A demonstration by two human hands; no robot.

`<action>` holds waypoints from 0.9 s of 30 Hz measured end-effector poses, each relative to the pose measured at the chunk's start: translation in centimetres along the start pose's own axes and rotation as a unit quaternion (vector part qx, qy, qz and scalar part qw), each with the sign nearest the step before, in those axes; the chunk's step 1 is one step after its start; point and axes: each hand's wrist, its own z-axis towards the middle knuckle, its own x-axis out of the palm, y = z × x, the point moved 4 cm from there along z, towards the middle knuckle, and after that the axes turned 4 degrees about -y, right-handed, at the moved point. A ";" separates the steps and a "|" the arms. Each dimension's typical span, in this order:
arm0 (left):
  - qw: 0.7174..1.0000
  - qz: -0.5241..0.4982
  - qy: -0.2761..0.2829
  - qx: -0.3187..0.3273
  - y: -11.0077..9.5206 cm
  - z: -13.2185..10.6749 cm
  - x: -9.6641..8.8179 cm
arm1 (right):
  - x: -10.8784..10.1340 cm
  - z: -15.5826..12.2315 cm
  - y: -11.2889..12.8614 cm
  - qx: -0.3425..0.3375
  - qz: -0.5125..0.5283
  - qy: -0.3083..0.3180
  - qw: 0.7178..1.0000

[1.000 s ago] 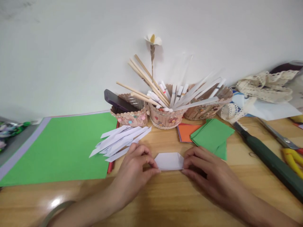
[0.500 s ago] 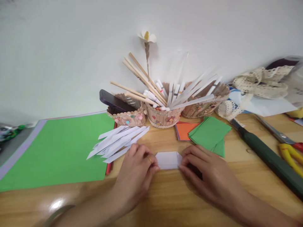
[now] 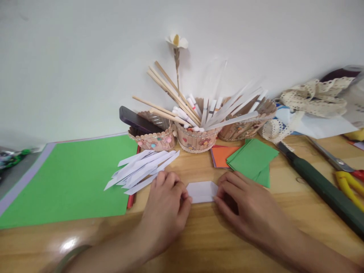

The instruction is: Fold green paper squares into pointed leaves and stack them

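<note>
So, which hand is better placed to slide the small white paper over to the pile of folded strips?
Probably the left hand: it holds the left end of the paper, next to the pile; the right hand holds the far end.

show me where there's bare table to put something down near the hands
Bare wood of the table lies along its near edge between the forearms, and between the right hand and the green-handled tool. Crowded: the stick cups, white strips and green squares behind the hands.

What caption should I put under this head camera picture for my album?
Left hand and right hand hold a folded white paper by its ends on the wooden table.
</note>
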 end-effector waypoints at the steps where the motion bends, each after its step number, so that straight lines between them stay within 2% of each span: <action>1: 1.000 0.006 -0.002 0.000 0.0 0.0 0.0 | 0.1 0.0 0.0 0.002 -0.007 0.002 1.000; 7: 1.000 0.025 -0.001 0.004 0.0 0.3 0.1 | 0.1 0.1 0.0 0.004 -0.019 0.009 1.000; 13: 0.999 0.018 0.032 -0.021 0.3 0.3 0.1 | 0.1 -0.1 -0.4 0.009 -0.010 0.026 1.000; 17: 1.000 -0.002 0.021 -0.014 0.5 0.2 -0.1 | 0.0 -0.4 -0.4 -0.010 -0.004 0.018 1.000; 20: 1.000 -0.017 0.006 0.001 0.4 -0.1 -0.3 | -0.3 -0.5 0.1 -0.069 -0.022 -0.015 0.997; 23: 1.000 -0.009 -0.003 0.026 0.1 -0.2 -0.4 | -0.7 -0.6 0.9 -0.162 -0.064 -0.027 0.984; 27: 0.991 0.050 -0.019 0.119 -0.6 -0.6 -0.5 | -1.2 -0.7 1.6 -0.253 -0.106 -0.021 0.961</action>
